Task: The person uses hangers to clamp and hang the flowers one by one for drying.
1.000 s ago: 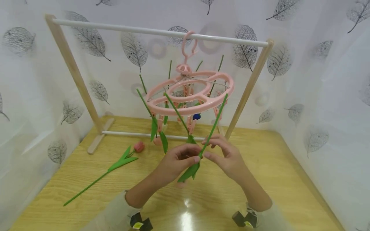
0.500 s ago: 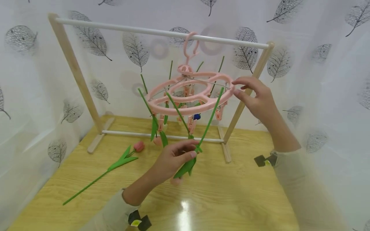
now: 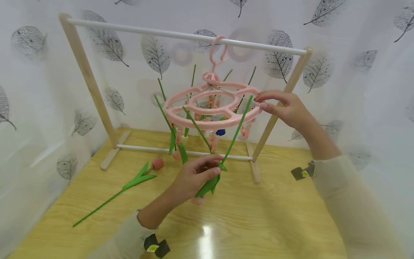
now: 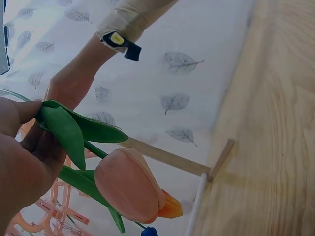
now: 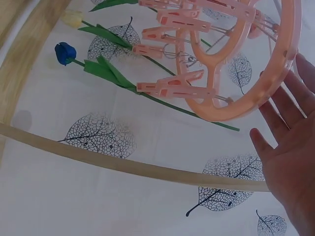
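My left hand (image 3: 198, 178) pinches an artificial pink tulip by its stem, just above the leaves. The tulip's bloom (image 4: 127, 184) hangs downward, while its green stem (image 3: 237, 131) slants up across the front of the pink clip hanger (image 3: 207, 125). At the hanger's right side, my right hand (image 3: 288, 108) grips the rim between thumb and index finger, the other fingers spread beside it. Several tulips hang head down from the clips, among them a blue tulip (image 5: 65, 53) and a pale yellow tulip (image 5: 73, 19). A bare pink clip (image 3: 245, 130) dangles below my right hand.
The hanger hooks over the white top bar (image 3: 181, 35) of a wooden-legged rack (image 3: 88, 77). One pink tulip (image 3: 157, 163) lies on the wooden table (image 3: 252, 223) at the left. Behind stands a white curtain (image 3: 362, 86) printed with leaves.
My right hand has left the tulip and risen to the hanger's right rim, its fingertips now over it. The left hand has shifted slightly left with the tulip still held.
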{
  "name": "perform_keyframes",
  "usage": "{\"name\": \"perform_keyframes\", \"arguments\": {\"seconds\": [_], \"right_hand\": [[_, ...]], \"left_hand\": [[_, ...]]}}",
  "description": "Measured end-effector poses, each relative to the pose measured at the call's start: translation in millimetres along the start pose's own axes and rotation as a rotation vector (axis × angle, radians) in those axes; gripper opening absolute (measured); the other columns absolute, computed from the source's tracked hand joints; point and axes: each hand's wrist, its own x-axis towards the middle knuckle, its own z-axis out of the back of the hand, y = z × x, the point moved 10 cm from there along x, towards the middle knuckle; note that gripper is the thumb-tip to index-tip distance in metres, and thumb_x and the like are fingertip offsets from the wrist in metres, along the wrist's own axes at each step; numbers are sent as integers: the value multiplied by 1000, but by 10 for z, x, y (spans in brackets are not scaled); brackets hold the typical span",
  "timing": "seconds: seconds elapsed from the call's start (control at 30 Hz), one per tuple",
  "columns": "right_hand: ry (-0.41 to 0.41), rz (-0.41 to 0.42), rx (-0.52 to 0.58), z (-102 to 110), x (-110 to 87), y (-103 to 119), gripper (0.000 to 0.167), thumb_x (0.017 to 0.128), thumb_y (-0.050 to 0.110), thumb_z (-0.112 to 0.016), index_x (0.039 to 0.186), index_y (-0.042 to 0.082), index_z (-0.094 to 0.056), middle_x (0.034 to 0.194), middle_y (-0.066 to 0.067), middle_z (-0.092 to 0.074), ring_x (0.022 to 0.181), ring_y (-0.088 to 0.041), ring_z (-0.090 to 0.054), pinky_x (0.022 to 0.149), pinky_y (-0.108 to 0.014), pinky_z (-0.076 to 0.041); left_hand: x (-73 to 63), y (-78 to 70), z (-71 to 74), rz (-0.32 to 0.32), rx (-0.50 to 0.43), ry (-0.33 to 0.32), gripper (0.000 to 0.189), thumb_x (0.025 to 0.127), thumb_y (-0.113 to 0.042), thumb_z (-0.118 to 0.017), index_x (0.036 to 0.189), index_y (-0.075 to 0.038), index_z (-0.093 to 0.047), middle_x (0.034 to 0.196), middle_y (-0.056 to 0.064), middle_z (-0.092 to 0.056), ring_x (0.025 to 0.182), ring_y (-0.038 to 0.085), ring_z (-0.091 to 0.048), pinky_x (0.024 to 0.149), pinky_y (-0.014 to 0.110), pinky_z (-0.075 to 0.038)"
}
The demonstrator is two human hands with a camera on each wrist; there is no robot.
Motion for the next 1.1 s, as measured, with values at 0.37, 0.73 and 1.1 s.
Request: {"name": "perform_keyframes", "arguments": {"seconds": [0.37,0.73,1.1], "right_hand": [[-116,242,35,-94,-246,408,26,92,6,-73,118,10,-74,119,4,-71,120,-4,-58,109,-31,-42],[-146,521,84,-229,-335,911,32,77,-20,-73,104,-3,-76,114,11,-73,113,-9,-62,98,-26,-46],[-144,669,-50,-512,-306,1308,30,81,-8,-77,109,2,-76,107,-12,-74,111,-25,-60,101,-33,-41]], "left_hand": [[-15,-56,139,-20,49,-68,33,100,-15,-65,132,-17,-65,117,8,-66,99,20,-63,81,26,-56],[-18,-242,360,-124,25,-163,34,100,-8,-63,134,-5,-62,113,12,-63,94,14,-62,74,21,-54],[-18,-304,514,-143,-11,-227,36,100,-7,-63,135,-4,-60,111,0,-64,96,14,-61,75,20,-54]]}}
